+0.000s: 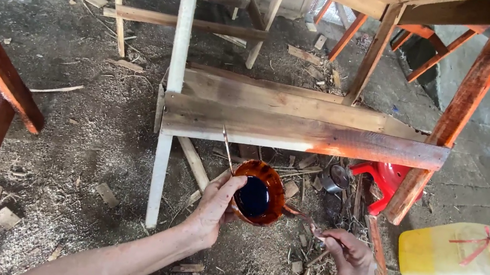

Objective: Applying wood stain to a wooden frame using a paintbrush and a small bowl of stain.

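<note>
The wooden frame [294, 130] in front of me was the biggest thing there, a half-stained piece standing on the sawdust floor [75, 138]; its low cross board sat just above my hands, its near edge already reddish-brown toward the right end and bare at the left, and I judged I had crouched close so the board was within easy reach. I counted one white upright post [172, 87] on the left of that frame and one stained leg [460, 111] on the right. One yellow plastic jug [457, 257] with a green cap lay on its side well apart to my right, out of the way of the work. One red plastic stool [383, 179] showed behind the stained leg, and one small metal can [338, 179] stood near it among the scraps. My left hand [213, 210] was closed around the rim of one small bowl [258, 192], thumb over the edge, holding it nearly level, I think so the dark stain inside would not spill; the bowl hung in the air just under the cross board, touching nothing but my hand. One thin stick [227, 148] rose past my fingers at the bowl's left side, though I could not tell how it was pinched. My right hand [350, 258] was curled shut on one slim brush [303, 216], its tip reaching toward the bowl's lower edge; whether it touched I could not tell. Wood offcuts lay scattered about, too many to count.
</note>
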